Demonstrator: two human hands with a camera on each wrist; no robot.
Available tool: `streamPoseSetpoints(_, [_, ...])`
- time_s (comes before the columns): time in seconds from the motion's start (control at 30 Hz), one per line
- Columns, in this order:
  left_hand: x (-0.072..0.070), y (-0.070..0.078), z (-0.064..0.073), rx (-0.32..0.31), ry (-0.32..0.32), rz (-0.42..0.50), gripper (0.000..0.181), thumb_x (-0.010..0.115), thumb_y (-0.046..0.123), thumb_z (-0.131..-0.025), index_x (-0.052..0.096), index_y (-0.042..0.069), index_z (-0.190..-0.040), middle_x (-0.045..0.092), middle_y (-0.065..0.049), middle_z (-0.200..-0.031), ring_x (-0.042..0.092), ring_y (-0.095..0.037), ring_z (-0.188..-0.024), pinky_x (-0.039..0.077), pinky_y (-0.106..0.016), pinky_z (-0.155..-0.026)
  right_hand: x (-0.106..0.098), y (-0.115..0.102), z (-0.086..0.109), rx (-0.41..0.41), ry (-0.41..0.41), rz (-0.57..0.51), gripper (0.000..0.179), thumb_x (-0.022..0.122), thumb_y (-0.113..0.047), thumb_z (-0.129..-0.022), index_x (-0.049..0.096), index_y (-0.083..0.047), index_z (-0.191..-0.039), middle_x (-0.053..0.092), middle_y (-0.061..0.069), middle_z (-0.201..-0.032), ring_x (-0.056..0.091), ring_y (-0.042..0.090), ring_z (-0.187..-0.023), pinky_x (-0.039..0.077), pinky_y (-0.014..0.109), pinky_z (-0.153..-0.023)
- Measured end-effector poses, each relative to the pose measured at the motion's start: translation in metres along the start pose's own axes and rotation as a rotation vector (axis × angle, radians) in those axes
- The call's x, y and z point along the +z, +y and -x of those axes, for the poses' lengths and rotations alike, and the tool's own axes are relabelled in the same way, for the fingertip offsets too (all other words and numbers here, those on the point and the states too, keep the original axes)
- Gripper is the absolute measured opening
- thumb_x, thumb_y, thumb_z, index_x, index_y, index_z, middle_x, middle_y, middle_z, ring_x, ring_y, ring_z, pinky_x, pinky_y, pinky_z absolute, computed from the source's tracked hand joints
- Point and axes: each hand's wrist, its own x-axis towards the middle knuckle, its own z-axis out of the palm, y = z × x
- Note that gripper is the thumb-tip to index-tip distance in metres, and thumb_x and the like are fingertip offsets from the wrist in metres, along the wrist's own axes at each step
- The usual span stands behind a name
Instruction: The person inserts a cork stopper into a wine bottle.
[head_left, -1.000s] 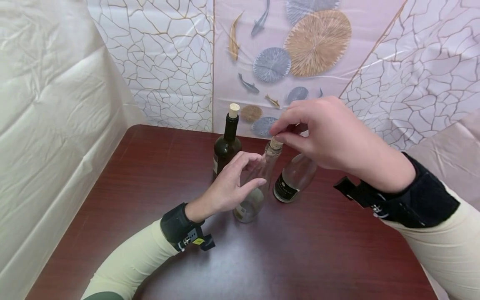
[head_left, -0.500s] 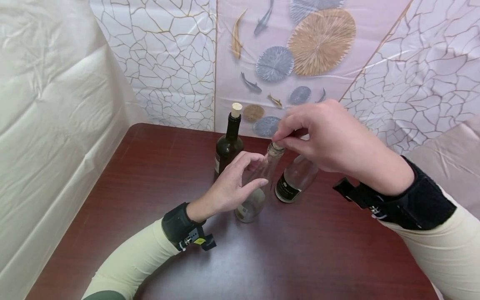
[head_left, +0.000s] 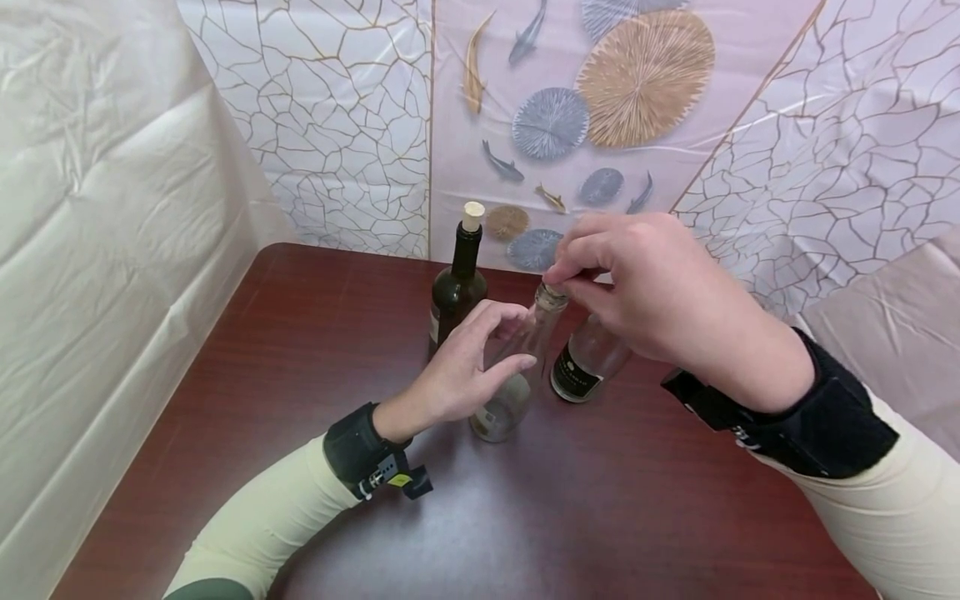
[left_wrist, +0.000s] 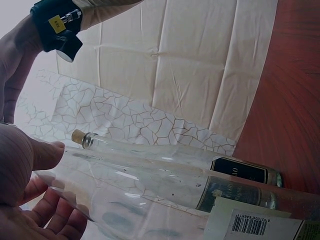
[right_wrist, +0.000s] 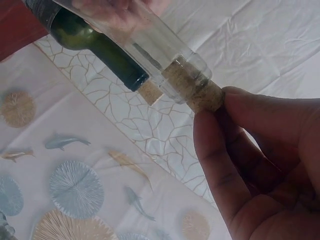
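My left hand [head_left: 461, 371] grips a clear glass bottle [head_left: 501, 410] around its upper body, thumb on the near side. The bottle stands on the table, tilted a little in the head view. At its mouth, my right hand [head_left: 645, 279] pinches a cork [right_wrist: 209, 97] between thumb and fingers. In the right wrist view the cork's lower part sits inside the glass neck, and its top end sticks out against the fingertips. Part of a white barcode label [left_wrist: 248, 223] shows low on the held bottle in the left wrist view.
A dark green wine bottle [head_left: 452, 293] with a pale cork [head_left: 472, 217] stands behind the left hand. Right of the held bottle is another clear bottle [head_left: 579, 372] with a black label and its own cork [left_wrist: 78, 136]. Patterned cloth [head_left: 337, 125] hangs behind the brown table [head_left: 337, 317].
The cork has gone down into the bottle's mouth, so less of it shows. My right hand has lowered and turned slightly at the wrist. The left hand keeps its grip.
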Motion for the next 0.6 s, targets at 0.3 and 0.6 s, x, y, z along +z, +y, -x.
streamPoseSetpoints(0.3, [-0.002,-0.001,0.004,-0.017,-0.001,-0.003,0.042,0.072,0.015,-0.089,0.053,0.008,-0.126,0.055,-0.005,-0.121,0.052,-0.013,-0.108,0.050,-0.029,-0.095,0.005,-0.005,0.001,0.011,0.035,-0.008,0.008,0.075,-0.002,-0.080,0.078,-0.009,-0.082,0.072,-0.002,-0.085,0.067,0.012,-0.078,0.057,0.035,-0.069])
streamPoseSetpoints(0.6, [-0.005,-0.004,0.004,-0.022,0.002,-0.015,0.043,0.072,0.015,-0.088,0.053,0.008,-0.126,0.055,-0.005,-0.118,0.052,-0.013,-0.107,0.051,-0.031,-0.094,0.012,-0.003,0.003,-0.016,0.104,-0.004,0.011,0.074,0.001,-0.079,0.078,-0.008,-0.084,0.071,0.000,-0.084,0.066,0.014,-0.081,0.056,0.038,-0.072])
